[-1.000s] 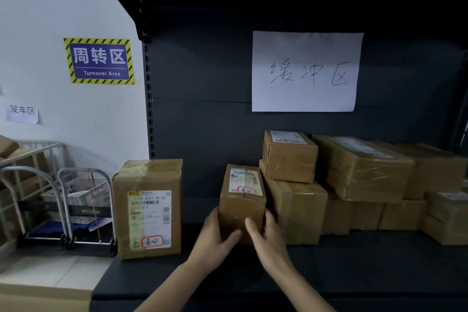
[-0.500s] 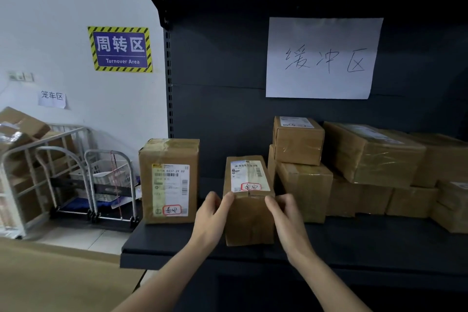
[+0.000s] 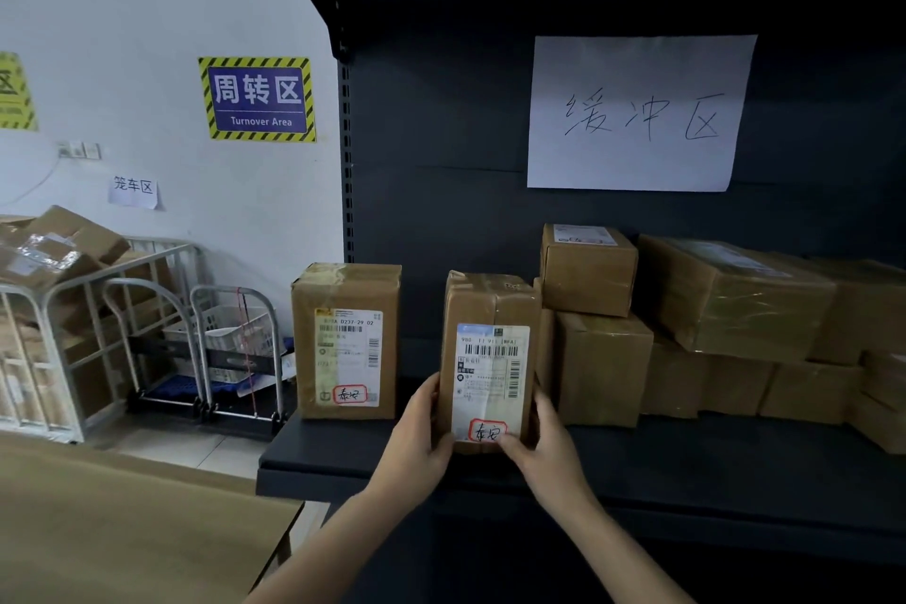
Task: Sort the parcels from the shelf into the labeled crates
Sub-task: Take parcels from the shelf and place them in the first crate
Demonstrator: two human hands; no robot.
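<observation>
Here, left hand (image 3: pixel 419 437) and right hand (image 3: pixel 545 447) curled round the upright parcel (image 3: pixel 490 358), its lower corners hidden.

Hands: 2, left hand (image 3: pixel 416 437) and right hand (image 3: pixel 551 449).
Cardboard parcels on the shelf (image 3: pixel 711 461): 1 held parcel (image 3: pixel 490 358); 1 upright parcel (image 3: pixel 345 338); at least 7 in the stack (image 3: pixel 725 304), whose dim right end is uncountable.
Handwritten paper sheet (image 3: pixel 637 113): 1.
"Turnover Area" sign (image 3: pixel 257 99): 1.
Striped sign (image 3: pixel 14 91) cut by the edge: 1.
Small paper note (image 3: pixel 133 191): 1.
Roll cage (image 3: pixel 47 348): 1.
Folded hand trolleys (image 3: pixel 197 348): 2.
White plastic basket (image 3: pixel 230 334): 1.
</observation>
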